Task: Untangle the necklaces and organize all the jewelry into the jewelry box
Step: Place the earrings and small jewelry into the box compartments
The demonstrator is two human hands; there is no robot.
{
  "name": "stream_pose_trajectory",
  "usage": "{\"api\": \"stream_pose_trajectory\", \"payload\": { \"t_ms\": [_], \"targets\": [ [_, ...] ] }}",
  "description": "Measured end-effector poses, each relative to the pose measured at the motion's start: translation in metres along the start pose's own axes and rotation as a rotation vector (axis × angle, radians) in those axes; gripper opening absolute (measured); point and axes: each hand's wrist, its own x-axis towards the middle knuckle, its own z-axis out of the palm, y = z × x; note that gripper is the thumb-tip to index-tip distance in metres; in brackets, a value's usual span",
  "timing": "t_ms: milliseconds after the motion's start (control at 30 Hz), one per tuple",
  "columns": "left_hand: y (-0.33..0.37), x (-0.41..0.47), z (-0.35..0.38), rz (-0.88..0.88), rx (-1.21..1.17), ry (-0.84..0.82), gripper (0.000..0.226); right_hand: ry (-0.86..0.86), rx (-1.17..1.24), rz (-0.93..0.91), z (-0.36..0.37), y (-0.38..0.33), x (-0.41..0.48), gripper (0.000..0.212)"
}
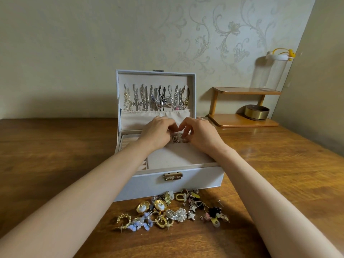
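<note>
A white jewelry box (195, 180) stands open on the wooden table, lid upright. Several necklaces (156, 98) hang from hooks inside the lid above a cream pocket (134, 119). Both hands meet over the back of the box's tray. My left hand (158, 133) and my right hand (201, 135) have curled fingers at a small pearly jewelry piece (176, 139) that lies in a back compartment. Exactly which fingers pinch it is hidden. A pile of loose earrings, rings and brooches (173, 211) lies on the table in front of the box.
Ring-roll slots (128, 143) fill the tray's left side. A two-tier wooden shelf (245, 107) stands at the back right, with a brass bowl (256, 112) below and a clear jar (273, 71) on top. A wall rises close on the right.
</note>
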Motion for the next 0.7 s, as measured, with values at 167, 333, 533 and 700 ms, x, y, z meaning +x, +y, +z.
{"api": "stream_pose_trajectory", "payload": {
  "t_ms": [167,333,533,700],
  "targets": [
    [-0.001,0.000,0.001,-0.010,0.081,-0.063,0.048,0.004,-0.017,-0.003,0.000,0.000,-0.001,0.031],
    [0.003,-0.002,-0.001,0.006,0.120,-0.146,0.057,-0.011,-0.064,0.004,-0.002,-0.003,-0.001,0.025],
    [0.005,-0.003,0.000,-0.008,0.088,-0.144,0.058,0.045,-0.120,0.005,-0.004,-0.005,-0.004,0.020],
    [0.009,-0.005,0.000,-0.061,0.052,-0.136,0.045,0.087,-0.083,0.062,-0.007,-0.007,-0.006,0.025]
  ]
}}
